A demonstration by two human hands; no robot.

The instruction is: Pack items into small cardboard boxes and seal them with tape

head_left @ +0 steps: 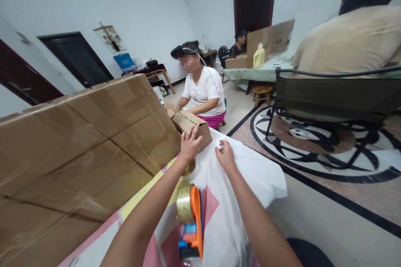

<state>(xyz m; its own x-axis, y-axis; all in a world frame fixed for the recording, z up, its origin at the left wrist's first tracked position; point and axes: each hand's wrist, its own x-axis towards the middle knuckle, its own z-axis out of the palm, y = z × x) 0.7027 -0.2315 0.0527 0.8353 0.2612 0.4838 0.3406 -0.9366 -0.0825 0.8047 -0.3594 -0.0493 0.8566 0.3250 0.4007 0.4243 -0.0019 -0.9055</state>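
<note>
A small brown cardboard box point(204, 138) stands at the far end of the cloth-covered table point(250, 171). My left hand point(190, 142) rests against it, fingers apart and slightly bent over its near side and top edge. To the right of the box, just apart from it, my right hand point(224, 155) hovers low by the white cloth with loosely curved fingers and nothing in them. Between my forearms lies an orange and blue tape dispenser point(196, 221) carrying a roll of clear tape point(184, 209). Another tape roll point(189, 167) is partly hidden behind my left wrist.
Stacked taped cartons point(94, 150) form a wall along the left. Across the table a person in a white shirt point(205, 89) handles cardboard at the box's far end. A chair point(332, 96) with a seated person is at right, beside a table with a yellow bottle point(258, 56).
</note>
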